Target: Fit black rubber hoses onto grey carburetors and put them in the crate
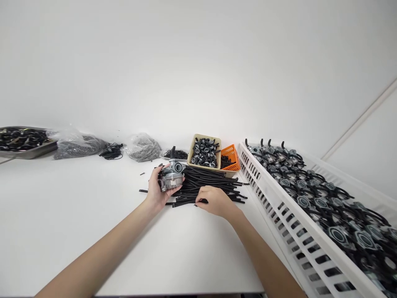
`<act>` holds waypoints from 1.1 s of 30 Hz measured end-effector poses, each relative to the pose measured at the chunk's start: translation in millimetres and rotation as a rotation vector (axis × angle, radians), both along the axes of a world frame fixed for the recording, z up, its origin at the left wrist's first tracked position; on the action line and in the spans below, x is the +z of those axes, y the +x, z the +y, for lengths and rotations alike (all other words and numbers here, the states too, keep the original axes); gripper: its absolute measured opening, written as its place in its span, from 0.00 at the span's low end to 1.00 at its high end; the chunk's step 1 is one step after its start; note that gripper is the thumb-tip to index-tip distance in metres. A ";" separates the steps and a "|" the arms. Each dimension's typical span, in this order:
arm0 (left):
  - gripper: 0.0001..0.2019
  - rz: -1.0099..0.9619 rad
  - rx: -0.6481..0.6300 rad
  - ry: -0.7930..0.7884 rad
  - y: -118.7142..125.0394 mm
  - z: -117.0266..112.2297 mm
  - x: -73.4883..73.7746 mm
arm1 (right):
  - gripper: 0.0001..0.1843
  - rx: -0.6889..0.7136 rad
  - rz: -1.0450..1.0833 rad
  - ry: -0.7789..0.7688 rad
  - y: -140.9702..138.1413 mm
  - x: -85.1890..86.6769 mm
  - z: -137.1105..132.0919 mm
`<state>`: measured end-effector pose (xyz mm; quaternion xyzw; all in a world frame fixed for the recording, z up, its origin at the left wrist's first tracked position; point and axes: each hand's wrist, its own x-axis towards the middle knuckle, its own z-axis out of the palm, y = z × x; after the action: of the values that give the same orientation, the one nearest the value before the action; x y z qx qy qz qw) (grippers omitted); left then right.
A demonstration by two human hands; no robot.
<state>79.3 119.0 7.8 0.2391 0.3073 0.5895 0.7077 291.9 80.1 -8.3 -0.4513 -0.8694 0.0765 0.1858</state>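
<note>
My left hand grips a grey metal carburetor, held just above the white table. Right beside it lies a pile of short black rubber tubes. My right hand rests on the near edge of that pile, fingers curled down and pinching among the tubes; whether a tube is actually held is hidden by the hand.
A beige tub of black caps and an orange basket stand behind the pile. A long white slotted crate of carburetors with tubes runs along the right. At the back left are plastic bags of small parts and a metal tray.
</note>
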 end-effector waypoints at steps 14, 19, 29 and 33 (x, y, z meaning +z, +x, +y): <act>0.20 0.002 0.005 -0.007 1.1 -2.5 -0.2 | 0.05 0.048 -0.042 0.120 -8.5 -4.2 -1.5; 0.22 -0.020 0.041 -0.032 -1.3 0.0 0.6 | 0.04 -0.056 0.225 0.310 19.5 8.5 6.7; 0.19 -0.042 0.099 -0.049 -0.1 -0.1 0.8 | 0.18 -0.371 1.320 0.538 51.7 25.4 12.8; 0.19 -0.040 0.089 -0.039 -0.2 0.2 -0.8 | 0.24 -0.326 1.517 0.385 49.2 29.3 15.8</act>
<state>79.1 119.3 7.0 0.1997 0.3149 0.6189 0.6913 341.1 95.9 21.1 -0.3577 -0.4270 0.1833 0.8100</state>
